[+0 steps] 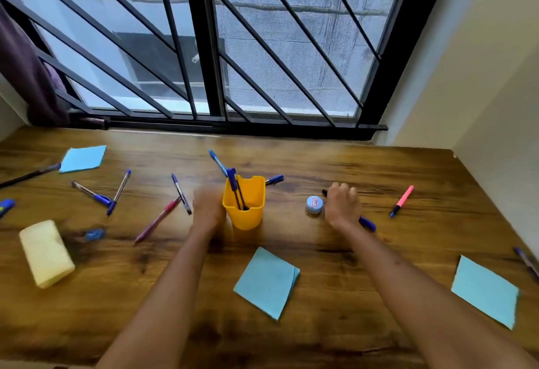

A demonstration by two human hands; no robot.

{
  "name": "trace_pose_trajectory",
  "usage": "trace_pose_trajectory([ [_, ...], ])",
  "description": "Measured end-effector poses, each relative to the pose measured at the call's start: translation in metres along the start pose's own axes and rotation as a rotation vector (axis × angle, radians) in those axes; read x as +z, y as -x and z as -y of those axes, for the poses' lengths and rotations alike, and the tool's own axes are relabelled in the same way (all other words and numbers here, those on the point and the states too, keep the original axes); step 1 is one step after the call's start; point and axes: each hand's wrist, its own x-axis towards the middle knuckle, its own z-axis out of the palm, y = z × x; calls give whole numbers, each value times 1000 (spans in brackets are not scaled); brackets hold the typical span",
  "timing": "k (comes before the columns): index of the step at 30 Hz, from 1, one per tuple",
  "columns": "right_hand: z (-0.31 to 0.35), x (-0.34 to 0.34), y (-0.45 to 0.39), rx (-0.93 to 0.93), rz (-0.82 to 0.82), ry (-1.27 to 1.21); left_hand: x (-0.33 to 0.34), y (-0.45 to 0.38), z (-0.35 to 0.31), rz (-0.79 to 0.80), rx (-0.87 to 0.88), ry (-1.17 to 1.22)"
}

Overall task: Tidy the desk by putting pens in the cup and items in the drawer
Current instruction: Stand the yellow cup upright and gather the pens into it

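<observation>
right hand (342, 204) curls closed over a blue pen (367, 223) lying on the wooden desk (320, 325), right of the yellow cup (245, 205). light, stiff, slick barrel; best pinched mid-shaft. left hand (207, 208) blurred beside the cup, grip unclear.

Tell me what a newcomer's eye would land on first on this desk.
The bright yellow cup at the middle of the wooden desk, with a few pens standing in it, draws the eye first. The left hand is blurred right beside it, while the right hand closes over a blue pen next to a small round blue tin. Loose pens and light blue paper pads lie scattered around.
</observation>
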Motion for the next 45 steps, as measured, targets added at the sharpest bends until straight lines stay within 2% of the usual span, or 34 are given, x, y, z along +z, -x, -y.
trace_pose_trajectory([
  [3, 0, -7, 0, -11, -79, -28, -14, -3, -2, -13, -61, 92],
  [5, 6, -21, -2, -51, -173, -124, -28, -5, -2, -137, -119, 265],
  [8, 30, -53, -8, -60, -337, -394, -62, -8, -5, -345, -160, 552],
  [11, 61, -87, -12, -27, -410, -754, -98, -8, -13, -472, -74, 767],
  [13, 79, -104, -10, 13, -360, -1014, -115, -4, -20, -408, 35, 911],
  [16, 102, -112, 1, -14, -205, -1250, -122, 5, -27, -160, 215, 889],
  [19, 113, -99, 14, -104, -129, -1177, -111, 18, -29, 1, 257, 763],
  [24, 115, -72, 31, -224, -7, -987, -90, 30, -19, 93, 236, 684],
  [27, 112, -70, 33, -245, -67, -1021, -90, 28, -8, -47, 148, 723],
  [29, 109, -70, 25, -186, -177, -1061, -85, 23, 5, -189, -22, 681],
  [31, 104, -61, 13, -142, -218, -1013, -76, 18, 21, -245, -212, 613],
  [33, 99, -46, 0, -150, -119, -900, -63, 17, 32, -212, -355, 559],
  [35, 95, -28, -8, -214, 57, -746, -51, 17, 37, -161, -452, 520],
  [37, 93, -11, -11, -309, 184, -632, -43, 17, 37, -127, -503, 480],
  [39, 91, 1, -12, -382, 237, -562, -38, 17, 33, -108, -518, 433],
  [42, 88, 11, -12, -455, 259, -485, -35, 16, 28, -118, -498, 350],
  [45, 87, 16, -15, -505, 206, -363, -31, 13, 26, -136, -487, 309],
])
